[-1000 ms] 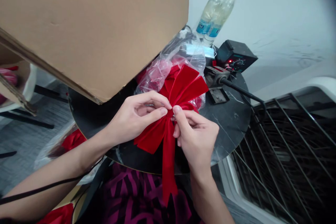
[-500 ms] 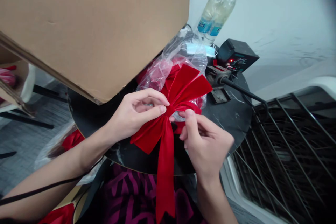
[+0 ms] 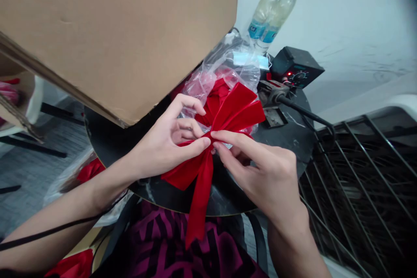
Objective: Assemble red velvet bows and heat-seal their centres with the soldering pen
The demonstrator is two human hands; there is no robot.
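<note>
A red velvet bow (image 3: 236,104) is held up over a round black table (image 3: 153,189), its loops spread and one notched tail (image 3: 199,202) hanging past the table edge. My left hand (image 3: 172,137) grips the bow's centre with the thumb and partly hidden fingers, its index finger lifted and curled above. From the other side my right hand (image 3: 260,165) pinches the same centre between thumb and index finger. Behind the bow, a clear plastic bag (image 3: 195,87) holds more red ribbon pieces.
A large cardboard box (image 3: 124,30) covers the table's left back. Farther right stand two bottles (image 3: 267,13), a black control box (image 3: 297,67) with a lit red light, and a soldering iron stand (image 3: 273,93). A wire-fronted heater or fan (image 3: 355,182) is at the right.
My right hand has moved left from beside the bow to pinch its centre. The left index finger has lifted off the knot. The hanging tail has swung slightly left and up.
</note>
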